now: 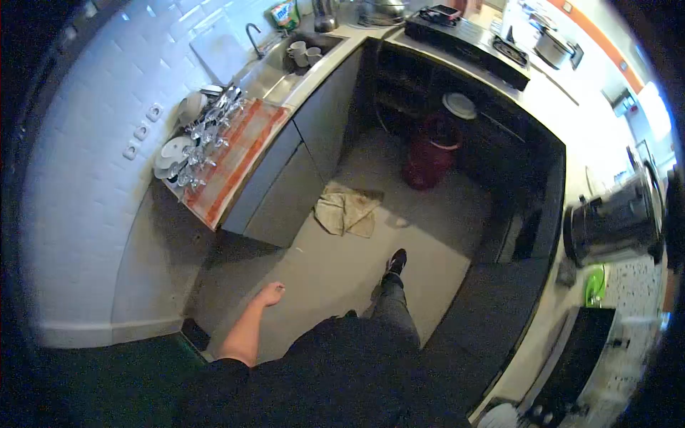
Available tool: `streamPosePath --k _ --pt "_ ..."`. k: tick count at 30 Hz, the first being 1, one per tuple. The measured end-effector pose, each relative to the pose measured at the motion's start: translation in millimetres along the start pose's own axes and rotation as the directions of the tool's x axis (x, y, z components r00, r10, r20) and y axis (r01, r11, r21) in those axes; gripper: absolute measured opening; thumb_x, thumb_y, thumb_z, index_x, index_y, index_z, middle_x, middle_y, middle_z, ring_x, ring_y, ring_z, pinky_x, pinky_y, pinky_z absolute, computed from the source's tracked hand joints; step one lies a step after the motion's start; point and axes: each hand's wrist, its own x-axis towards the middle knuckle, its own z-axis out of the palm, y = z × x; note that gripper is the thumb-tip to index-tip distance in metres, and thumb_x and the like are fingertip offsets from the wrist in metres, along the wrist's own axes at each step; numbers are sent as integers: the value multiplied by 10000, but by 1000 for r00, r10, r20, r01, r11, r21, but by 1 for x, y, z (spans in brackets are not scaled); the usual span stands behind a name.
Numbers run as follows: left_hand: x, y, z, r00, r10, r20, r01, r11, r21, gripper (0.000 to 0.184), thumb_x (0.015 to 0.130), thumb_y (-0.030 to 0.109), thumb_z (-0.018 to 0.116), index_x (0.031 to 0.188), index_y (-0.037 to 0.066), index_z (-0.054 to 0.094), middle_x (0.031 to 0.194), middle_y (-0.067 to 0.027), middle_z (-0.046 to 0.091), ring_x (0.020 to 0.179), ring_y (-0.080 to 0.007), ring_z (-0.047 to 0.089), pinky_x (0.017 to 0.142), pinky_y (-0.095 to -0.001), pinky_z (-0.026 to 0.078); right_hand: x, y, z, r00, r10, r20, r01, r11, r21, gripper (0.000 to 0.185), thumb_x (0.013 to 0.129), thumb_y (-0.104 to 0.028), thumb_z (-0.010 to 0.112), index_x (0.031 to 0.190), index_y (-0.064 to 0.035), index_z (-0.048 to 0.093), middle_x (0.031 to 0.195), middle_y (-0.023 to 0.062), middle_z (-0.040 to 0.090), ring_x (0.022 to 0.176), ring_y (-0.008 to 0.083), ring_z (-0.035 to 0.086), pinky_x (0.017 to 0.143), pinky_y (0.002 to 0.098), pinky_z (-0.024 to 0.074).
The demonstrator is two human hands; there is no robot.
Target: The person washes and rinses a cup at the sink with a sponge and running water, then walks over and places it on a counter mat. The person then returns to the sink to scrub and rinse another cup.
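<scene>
My left hand hangs low over the floor at the lower left, its fingers curled; whether anything is inside them is too small to make out. It touches no furniture. My right hand does not show. A crumpled beige cloth lies on the floor ahead of my foot. To the left, a red and white striped cloth covers the counter, with glasses and plates along the wall side. White cups stand in the metal sink.
A dark red gas cylinder stands under the far counter. A black stove sits above it. On the right counter are a large metal pot and a green item. Cabinets border the floor at left.
</scene>
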Motion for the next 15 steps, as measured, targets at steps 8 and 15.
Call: streamPosePath --k 8,15 --pt "-30 97 -55 892 -444 85 452 871 -193 378 1018 312 606 1293 60 666 1201 -177 731 1106 -303 705 970 -431 546 190 -88 -152 943 -334 16 318 883 -346 426 981 -403 583 1028 13 665 1016 265 694 938 445 671 834 501 525" --pt "12 83 -3 938 -331 -100 259 863 -434 373 1044 310 586 1320 65 637 1077 -138 747 815 -234 721 798 -434 572 238 -388 -332 821 -505 -267 480 863 -158 353 1008 -330 579 947 9 657 857 205 675 816 364 642 770 449 504"
